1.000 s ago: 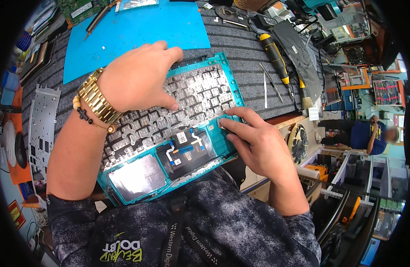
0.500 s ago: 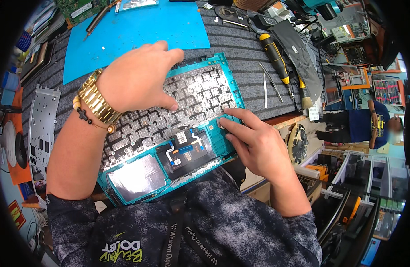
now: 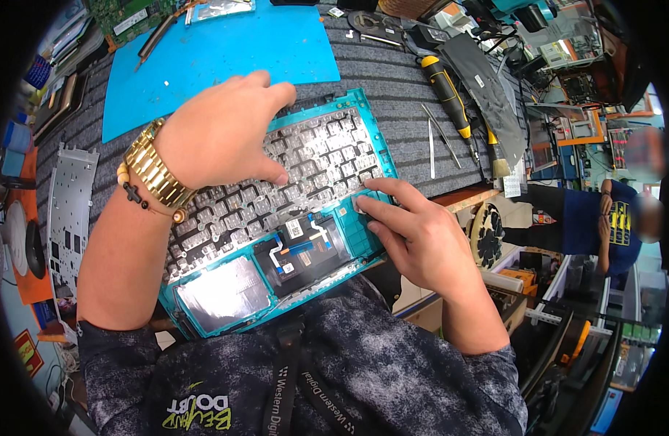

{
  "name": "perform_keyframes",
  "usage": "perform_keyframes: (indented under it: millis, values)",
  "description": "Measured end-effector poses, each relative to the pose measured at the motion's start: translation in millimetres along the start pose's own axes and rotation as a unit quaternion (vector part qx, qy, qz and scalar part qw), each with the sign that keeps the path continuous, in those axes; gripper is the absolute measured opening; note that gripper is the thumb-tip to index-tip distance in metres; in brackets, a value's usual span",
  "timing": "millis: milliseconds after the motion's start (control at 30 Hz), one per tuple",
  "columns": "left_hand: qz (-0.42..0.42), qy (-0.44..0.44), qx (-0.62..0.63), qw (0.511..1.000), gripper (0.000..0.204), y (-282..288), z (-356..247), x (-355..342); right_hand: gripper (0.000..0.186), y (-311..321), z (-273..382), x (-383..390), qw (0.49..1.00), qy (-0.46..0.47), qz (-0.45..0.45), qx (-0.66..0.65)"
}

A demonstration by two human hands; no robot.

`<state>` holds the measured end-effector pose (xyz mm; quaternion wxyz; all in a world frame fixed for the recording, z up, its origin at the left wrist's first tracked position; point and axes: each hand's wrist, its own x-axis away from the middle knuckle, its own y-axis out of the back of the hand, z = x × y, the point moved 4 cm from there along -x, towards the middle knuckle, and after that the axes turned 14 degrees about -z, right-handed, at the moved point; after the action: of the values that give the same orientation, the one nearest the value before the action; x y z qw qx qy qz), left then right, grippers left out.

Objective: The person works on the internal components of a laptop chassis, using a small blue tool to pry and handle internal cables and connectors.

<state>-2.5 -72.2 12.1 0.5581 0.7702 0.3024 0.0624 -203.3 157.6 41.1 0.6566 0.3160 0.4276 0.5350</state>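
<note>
A teal laptop palm-rest case (image 3: 379,145) lies tilted in front of me, its near edge against my shirt. Set into it is a keyboard panel (image 3: 323,156) with rows of pale, translucent key positions. Below that are a black touchpad module (image 3: 316,254) with ribbon cables and a shiny silver sheet (image 3: 222,289). My left hand (image 3: 229,134) spreads over the keyboard, its thumb on the keys and the other fingers toward the far edge. At the right side, my right hand (image 3: 414,229) rests bent, separated fingertips on the keyboard corner and teal frame.
A blue mat (image 3: 232,51) lies beyond the case on ridged grey cloth. To the right are a yellow-black screwdriver (image 3: 448,98), tweezers (image 3: 442,134) and a brush (image 3: 498,156). A perforated metal plate (image 3: 73,211) stands left. Another person (image 3: 603,225) is at far right.
My hands keep nearly the same pose on the case, with the left shifted very slightly. The person at far right has moved, and a second figure shows behind.
</note>
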Motion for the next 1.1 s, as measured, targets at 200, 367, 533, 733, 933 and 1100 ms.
perform_keyframes:
  millis: [200, 367, 533, 733, 933, 1100]
  values:
    - [0.003, 0.004, -0.003, 1.0, 0.097, -0.4, 0.0, -0.3, 0.03, 0.6, 1.1, -0.8, 1.0, -0.004, 0.005, 0.001]
    - [0.007, 0.009, -0.008, 1.0, 0.097, 0.4, -1.1, -0.7, 0.031, 0.6, 0.8, -0.7, 1.0, -0.006, 0.007, 0.003]
    - [0.005, 0.011, -0.008, 1.0, 0.096, 0.5, -1.8, -1.1, 0.031, 0.1, 0.7, -0.9, 1.0, -0.005, 0.003, 0.002]
    - [0.003, 0.011, -0.005, 1.0, 0.096, 0.7, -2.0, -0.7, 0.036, 1.9, 2.1, -0.6, 1.0, -0.023, 0.014, 0.001]
    - [-0.001, 0.007, -0.004, 1.0, 0.095, 0.6, -1.7, -0.3, 0.031, 0.3, 1.7, -1.3, 1.0, 0.001, 0.001, 0.002]
    - [-0.004, 0.006, -0.001, 1.0, 0.095, 0.7, -1.6, -0.1, 0.034, 0.9, 0.5, 0.3, 1.0, -0.014, 0.01, 0.0]
